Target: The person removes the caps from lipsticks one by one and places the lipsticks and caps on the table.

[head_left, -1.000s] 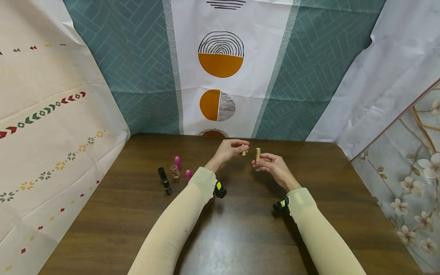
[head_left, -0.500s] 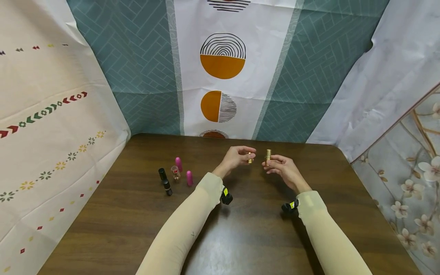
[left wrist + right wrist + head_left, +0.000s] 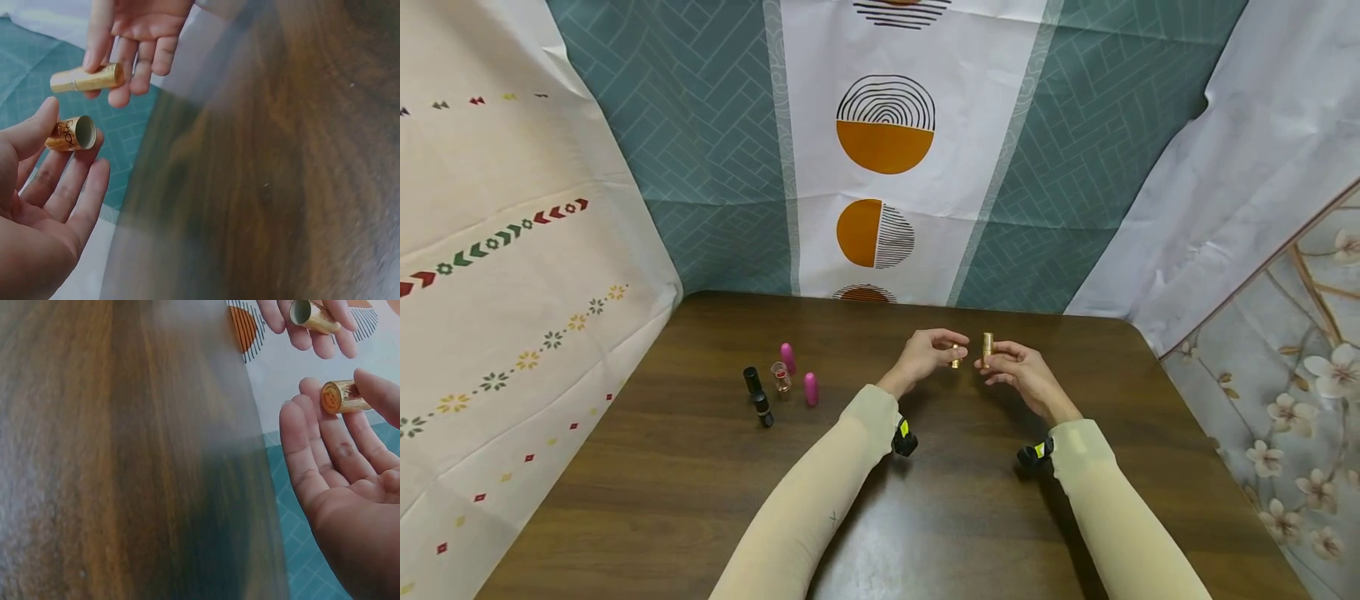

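Blue-green and white cloth [image 3: 722, 150] hangs behind the far edge of the brown table [image 3: 940, 517], and here are both hands up over the wood, towards that edge and a little right of its middle. The left hand [image 3: 921, 354] has a short gold cap [image 3: 70, 134] in a narrow pinch, thumb against fingertips. And look at that cap: hollow mouth turned down to the tabletop, its axis close to upright! Just beside it, the right hand [image 3: 1022, 371] pinches a slim gold tube [image 3: 90, 79], thumb against fingers; the tube stands nearly upright, flat patterned end down, other end up. Cap and tube run almost parallel, side by side and apart.

What's changed? Against a second ago, both hands have come right and nearer the near edge, the left one more so towards the near edge. The gap between cap and tube is a touch tighter than half a second back. One pink bullet-shaped piece [image 3: 811, 389], partly behind the left sleeve [image 3: 820, 492] a second ago, now shows whole. Over towards the far left corner, unmoved: another pink piece [image 3: 787, 358], a clear case [image 3: 781, 381] with red inside, and two black pieces [image 3: 763, 410].
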`<act>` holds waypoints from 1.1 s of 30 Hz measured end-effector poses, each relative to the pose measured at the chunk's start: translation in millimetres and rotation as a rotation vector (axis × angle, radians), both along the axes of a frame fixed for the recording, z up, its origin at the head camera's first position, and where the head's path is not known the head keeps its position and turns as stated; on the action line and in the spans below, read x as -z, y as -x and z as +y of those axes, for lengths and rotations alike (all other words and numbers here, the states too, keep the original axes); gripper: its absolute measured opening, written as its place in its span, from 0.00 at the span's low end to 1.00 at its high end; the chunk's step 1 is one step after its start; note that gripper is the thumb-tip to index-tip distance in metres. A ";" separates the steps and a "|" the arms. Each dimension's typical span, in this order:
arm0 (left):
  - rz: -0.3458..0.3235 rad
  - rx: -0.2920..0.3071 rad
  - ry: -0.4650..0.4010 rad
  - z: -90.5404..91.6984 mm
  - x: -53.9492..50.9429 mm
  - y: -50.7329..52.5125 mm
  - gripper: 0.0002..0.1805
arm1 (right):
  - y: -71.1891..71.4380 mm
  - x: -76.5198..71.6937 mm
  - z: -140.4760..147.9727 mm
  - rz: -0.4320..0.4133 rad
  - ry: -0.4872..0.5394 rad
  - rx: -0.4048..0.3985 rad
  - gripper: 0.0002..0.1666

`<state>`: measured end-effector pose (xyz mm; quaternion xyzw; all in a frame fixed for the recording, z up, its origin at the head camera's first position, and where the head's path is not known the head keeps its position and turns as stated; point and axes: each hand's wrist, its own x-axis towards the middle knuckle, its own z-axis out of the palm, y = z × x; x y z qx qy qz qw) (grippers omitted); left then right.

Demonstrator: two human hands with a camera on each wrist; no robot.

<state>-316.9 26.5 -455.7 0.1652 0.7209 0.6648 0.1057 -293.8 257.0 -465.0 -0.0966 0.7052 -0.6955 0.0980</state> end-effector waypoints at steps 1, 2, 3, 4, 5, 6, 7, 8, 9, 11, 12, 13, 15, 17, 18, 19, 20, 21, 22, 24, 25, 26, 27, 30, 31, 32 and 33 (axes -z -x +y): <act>0.013 -0.011 0.028 1.9 1.2 -0.5 0.16 | -0.2 0.6 0.6 0.003 -0.015 0.004 0.21; 0.031 -0.021 0.058 3.6 2.2 -1.1 0.16 | -0.5 1.0 1.2 0.006 -0.037 0.009 0.22; 0.048 -0.031 0.088 5.4 3.3 -1.4 0.15 | -0.7 1.8 1.5 0.005 -0.053 0.018 0.23; 0.065 -0.040 0.123 6.7 4.4 -2.0 0.15 | -0.7 2.8 1.8 0.006 -0.071 0.021 0.23; 0.075 -0.047 0.147 8.3 6.3 -2.2 0.14 | -0.7 3.7 2.0 0.004 -0.087 0.027 0.22; 0.085 -0.052 0.168 9.9 8.0 -2.6 0.13 | -0.7 4.7 2.4 0.003 -0.102 0.030 0.21; 0.092 -0.055 0.185 11.3 9.7 -2.9 0.12 | -0.7 5.6 2.5 -0.001 -0.115 0.039 0.20; 0.099 -0.057 0.201 12.8 11.3 -3.3 0.12 | -0.6 6.5 2.6 -0.003 -0.127 0.046 0.20; 0.104 -0.058 0.214 14.1 13.1 -3.4 0.11 | -0.5 7.5 2.7 -0.004 -0.136 0.049 0.19; 0.115 -0.058 0.232 17.0 16.1 -3.9 0.11 | 0.0 8.9 2.9 0.005 -0.158 0.057 0.19; 0.124 -0.061 0.240 18.5 17.6 -3.8 0.11 | 0.1 9.2 2.8 0.010 -0.169 0.065 0.19; 0.127 -0.062 0.241 19.9 19.0 -3.8 0.11 | 0.1 9.4 2.6 0.016 -0.183 0.073 0.19; 0.142 -0.069 0.253 22.7 21.7 -3.5 0.11 | 0.0 9.3 2.8 0.032 -0.220 0.083 0.19; 0.155 -0.076 0.270 24.8 23.7 -3.7 0.11 | -0.7 8.6 3.1 0.039 -0.267 0.099 0.19; 0.156 -0.078 0.275 25.7 24.2 -4.1 0.11 | -0.9 8.4 3.6 0.045 -0.293 0.101 0.20; 0.156 -0.078 0.281 26.4 24.5 -4.9 0.10 | -0.9 8.4 4.0 0.047 -0.317 0.103 0.19; 0.158 -0.079 0.290 26.9 25.0 -5.5 0.10 | -0.9 8.5 4.5 0.048 -0.341 0.104 0.19; 0.159 -0.080 0.296 27.5 25.3 -6.1 0.10 | -0.8 8.6 4.8 0.049 -0.363 0.104 0.19; 0.159 -0.079 0.300 27.9 25.4 -6.9 0.10 | -0.5 9.1 5.0 0.050 -0.383 0.105 0.19; 0.161 -0.079 0.308 29.3 25.8 -7.9 0.10 | -0.2 9.9 5.2 0.057 -0.414 0.104 0.18; 0.166 -0.082 0.317 30.0 26.2 -8.2 0.10 | -0.3 10.3 4.9 0.057 -0.426 0.106 0.17; 0.170 -0.085 0.327 30.7 26.9 -8.5 0.10 | -0.5 10.7 4.7 0.059 -0.440 0.109 0.17; 0.176 -0.089 0.337 31.7 27.5 -8.6 0.10 | -0.7 11.1 4.3 0.063 -0.455 0.111 0.16; 0.192 -0.098 0.363 35.2 29.4 -8.9 0.11 | -2.3 12.6 4.4 0.078 -0.490 0.118 0.16; 0.195 -0.098 0.360 36.5 29.9 -9.0 0.11 | -2.7 13.5 4.7 0.083 -0.499 0.122 0.16; 0.194 -0.098 0.353 37.8 30.7 -9.0 0.11 | -2.9 14.6 5.0 0.088 -0.505 0.124 0.16; 0.192 -0.099 0.341 39.1 31.3 -9.2 0.11 | -3.0 15.5 5.4 0.095 -0.510 0.123 0.17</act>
